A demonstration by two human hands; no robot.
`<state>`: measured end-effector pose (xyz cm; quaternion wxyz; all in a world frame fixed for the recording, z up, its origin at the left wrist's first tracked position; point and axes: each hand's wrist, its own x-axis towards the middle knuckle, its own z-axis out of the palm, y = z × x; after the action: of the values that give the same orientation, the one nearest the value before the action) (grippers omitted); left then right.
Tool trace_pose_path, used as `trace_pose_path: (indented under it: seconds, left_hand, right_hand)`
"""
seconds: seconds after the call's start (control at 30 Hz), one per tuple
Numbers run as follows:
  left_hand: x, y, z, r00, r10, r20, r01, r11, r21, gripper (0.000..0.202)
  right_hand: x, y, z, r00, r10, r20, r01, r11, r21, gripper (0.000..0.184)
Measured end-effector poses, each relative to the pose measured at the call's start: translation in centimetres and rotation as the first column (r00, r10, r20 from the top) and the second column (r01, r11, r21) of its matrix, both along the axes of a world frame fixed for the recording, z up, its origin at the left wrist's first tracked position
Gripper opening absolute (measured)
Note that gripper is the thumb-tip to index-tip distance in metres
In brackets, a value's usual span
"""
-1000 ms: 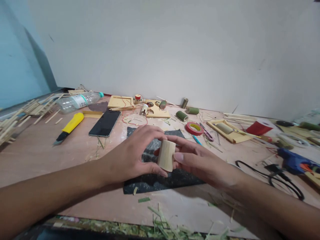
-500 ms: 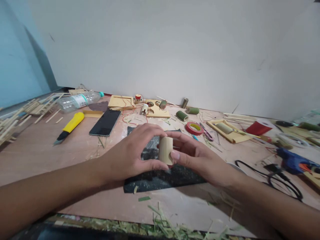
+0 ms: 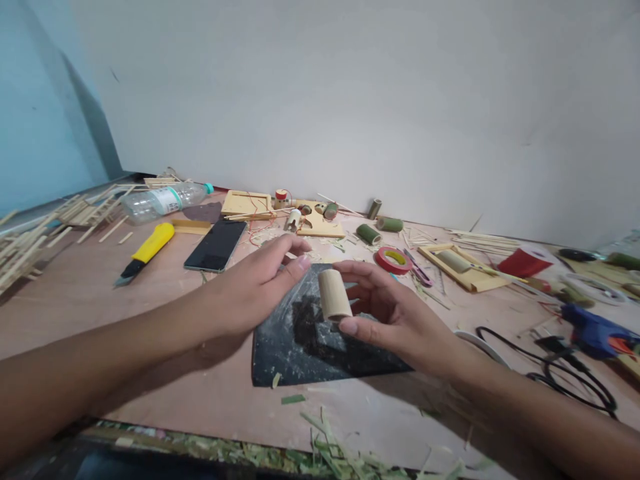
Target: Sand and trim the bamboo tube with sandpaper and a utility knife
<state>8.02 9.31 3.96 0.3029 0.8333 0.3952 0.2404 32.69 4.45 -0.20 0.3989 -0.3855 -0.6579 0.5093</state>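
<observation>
A short, pale bamboo tube (image 3: 335,294) with its green skin gone is held in my right hand (image 3: 395,317), gripped between thumb and fingers and slightly tilted. Its lower end faces me. My left hand (image 3: 260,280) is off to the left of the tube, thumb and fingers apart, with nothing in it. Beneath both hands lies a black sheet of sandpaper (image 3: 285,353), dusted with pale powder.
At the left lie a yellow utility knife (image 3: 150,247), a phone (image 3: 216,246) and a plastic bottle (image 3: 163,203). Green bamboo pieces (image 3: 369,234) and red tape (image 3: 393,260) sit behind the sandpaper. A blue glue gun (image 3: 590,327) and black cable (image 3: 575,383) are at right. Shavings (image 3: 330,447) litter the front edge.
My left hand has let go of the bamboo tube and moved away to the left. The right hand keeps the tube, which now leans with its lower end showing.
</observation>
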Motion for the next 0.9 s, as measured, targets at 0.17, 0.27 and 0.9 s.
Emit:
trace_pose_path:
  seconds: [0.17,0.27,0.9]
  left_hand:
    - [-1.6,1.2,0.5,0.857,-0.089,-0.507,0.103,0.995,-0.001,0.074]
    - [-2.2,1.3,0.7,0.734,-0.162,-0.660,0.144,0.986,-0.083,0.104]
    - [-2.9,2.4,0.6,0.595,-0.352,-0.723,0.224,0.936,-0.272,0.139]
  right_hand:
    - [-0.3,0.0,-0.3,0.998,0.024,0.059,-0.028,0.997,0.070,0.043]
    - [-0.3,-0.2,-0.3,0.994,0.032,0.100,-0.039,0.997,0.069,0.044]
    - [-4.6,1.2,1.6,0.701,-0.022,0.713,-0.382,0.832,0.402,0.051]
